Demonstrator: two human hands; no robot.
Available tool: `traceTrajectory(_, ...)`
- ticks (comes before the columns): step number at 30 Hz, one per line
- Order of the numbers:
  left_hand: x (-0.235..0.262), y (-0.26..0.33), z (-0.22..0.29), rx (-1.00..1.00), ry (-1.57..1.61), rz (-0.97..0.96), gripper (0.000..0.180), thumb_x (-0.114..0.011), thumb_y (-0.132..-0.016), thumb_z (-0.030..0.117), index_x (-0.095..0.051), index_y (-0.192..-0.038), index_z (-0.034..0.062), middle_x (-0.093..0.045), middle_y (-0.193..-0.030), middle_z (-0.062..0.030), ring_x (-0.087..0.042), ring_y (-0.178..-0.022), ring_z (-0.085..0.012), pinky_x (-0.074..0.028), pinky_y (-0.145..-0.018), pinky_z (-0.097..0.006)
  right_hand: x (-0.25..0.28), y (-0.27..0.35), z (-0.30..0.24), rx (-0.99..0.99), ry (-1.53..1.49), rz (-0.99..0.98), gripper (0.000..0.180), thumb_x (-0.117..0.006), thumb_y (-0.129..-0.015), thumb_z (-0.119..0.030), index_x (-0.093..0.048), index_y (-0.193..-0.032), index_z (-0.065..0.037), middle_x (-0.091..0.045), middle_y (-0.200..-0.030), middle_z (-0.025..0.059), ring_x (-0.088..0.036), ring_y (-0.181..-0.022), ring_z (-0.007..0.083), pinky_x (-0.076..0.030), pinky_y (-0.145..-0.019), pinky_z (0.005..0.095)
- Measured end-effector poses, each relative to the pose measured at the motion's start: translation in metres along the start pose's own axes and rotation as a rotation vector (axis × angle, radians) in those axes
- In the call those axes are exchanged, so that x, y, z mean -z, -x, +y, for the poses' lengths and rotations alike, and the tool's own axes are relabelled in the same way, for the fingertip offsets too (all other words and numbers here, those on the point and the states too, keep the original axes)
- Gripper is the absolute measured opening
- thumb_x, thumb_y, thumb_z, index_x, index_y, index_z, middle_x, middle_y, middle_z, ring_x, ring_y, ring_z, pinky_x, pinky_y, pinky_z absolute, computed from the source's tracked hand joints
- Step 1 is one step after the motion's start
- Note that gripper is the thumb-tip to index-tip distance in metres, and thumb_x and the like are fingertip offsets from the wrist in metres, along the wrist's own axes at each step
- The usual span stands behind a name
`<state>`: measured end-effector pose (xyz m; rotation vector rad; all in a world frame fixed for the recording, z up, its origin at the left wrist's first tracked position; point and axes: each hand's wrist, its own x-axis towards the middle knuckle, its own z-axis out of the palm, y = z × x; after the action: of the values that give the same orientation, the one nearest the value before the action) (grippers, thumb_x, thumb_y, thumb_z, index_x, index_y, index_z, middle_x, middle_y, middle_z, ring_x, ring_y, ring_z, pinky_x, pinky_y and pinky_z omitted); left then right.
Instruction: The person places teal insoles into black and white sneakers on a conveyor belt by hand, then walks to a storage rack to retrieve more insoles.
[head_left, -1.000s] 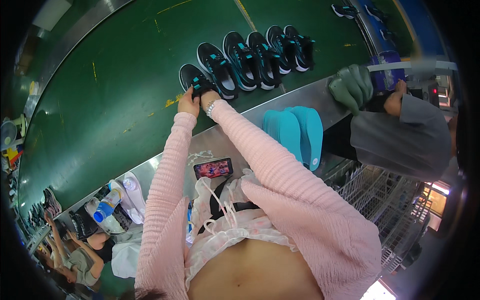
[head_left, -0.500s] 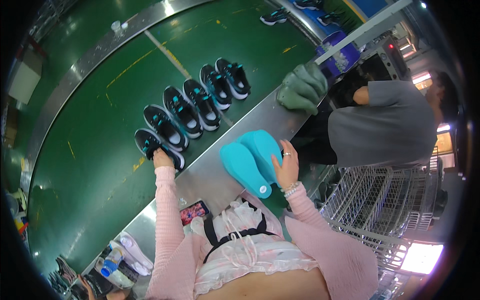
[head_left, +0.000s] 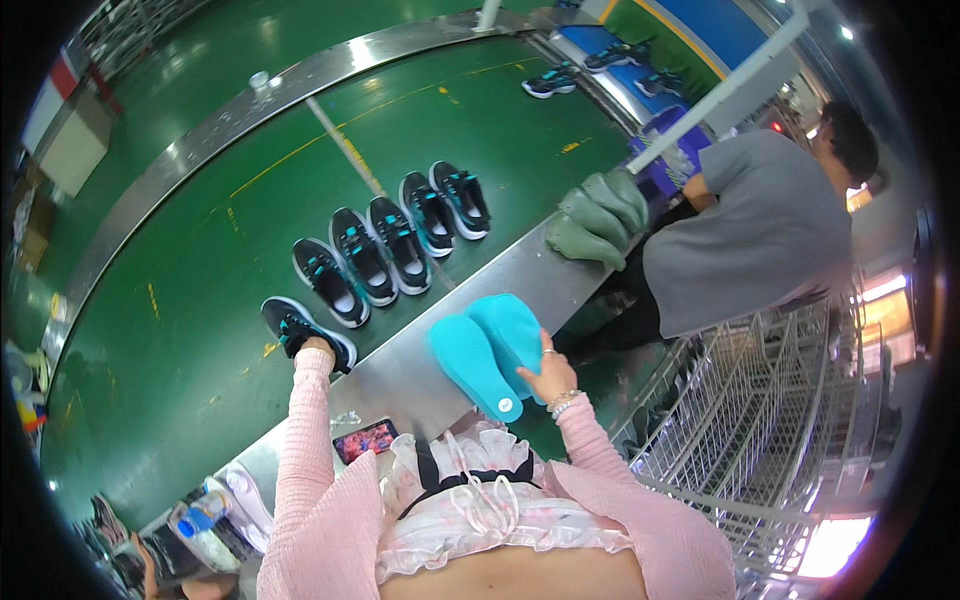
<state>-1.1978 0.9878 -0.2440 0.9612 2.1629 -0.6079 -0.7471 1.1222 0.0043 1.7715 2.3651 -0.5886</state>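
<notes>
My left hand [head_left: 318,349] rests on the heel of a black shoe with teal trim [head_left: 305,331] at the near end of a row on the green conveyor belt [head_left: 180,330]. Several more black and teal shoes [head_left: 400,240] stand in that row beyond it. My right hand [head_left: 549,373] grips a pair of teal insoles [head_left: 486,355] that lie on the belt's steel rim [head_left: 420,365]. Both sleeves are pink knit.
A stack of grey-green insoles [head_left: 596,215] lies on the rim further along, beside a person in a grey shirt [head_left: 760,230]. A wire cart [head_left: 760,430] stands at my right. A phone [head_left: 365,439] lies on the rim near my body. More shoes [head_left: 560,80] ride the belt far off.
My right hand left the shoe row and came back to the teal insoles on the rim. My left hand stayed on the nearest shoe. The view swung so the row sits further left.
</notes>
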Motion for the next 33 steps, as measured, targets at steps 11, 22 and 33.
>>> traceTrajectory(11, 0.128, 0.120, 0.036, -0.226, -0.433, 0.058, 0.035, -0.047, -0.080, 0.028, -0.055, -0.108, 0.0092, -0.050, -0.114, -0.0104, -0.049, -0.104, -0.0240, -0.037, -0.088, -0.038, 0.043, -0.035, -0.082, 0.115, -0.864, -0.491, 0.029, -0.059, -0.078, -0.020, -0.054, -0.099, -0.002, -0.054, -0.066, 0.0014, -0.048, -0.052, 0.0095, -0.039, -0.048, 0.0222)
traceTrajectory(22, 0.141, 0.070, 0.070, -0.408, 1.155, 0.871, 0.048, -0.056, -0.074, 0.013, -0.037, -0.118, 0.0068, -0.049, -0.111, -0.0179, -0.047, -0.102, -0.0331, -0.038, -0.085, -0.037, -0.028, -0.154, -0.211, 0.162, -1.109, -0.954, 0.026, -0.057, -0.075, -0.025, -0.060, -0.085, -0.001, -0.060, -0.070, 0.0094, -0.058, -0.058, 0.0157, -0.044, -0.051, 0.0235)
traceTrajectory(33, 0.168, 0.050, 0.038, -0.342, 0.831, 0.732, 0.040, -0.050, -0.080, 0.033, -0.052, -0.105, 0.0023, -0.058, -0.075, -0.0216, -0.056, -0.073, -0.0359, -0.044, -0.064, -0.042, -0.127, -0.154, -0.306, 0.485, 0.082, 0.051, 0.014, -0.047, -0.076, -0.011, -0.058, -0.074, -0.004, -0.060, -0.071, 0.0165, -0.061, -0.067, 0.0275, -0.050, -0.058, 0.0351)
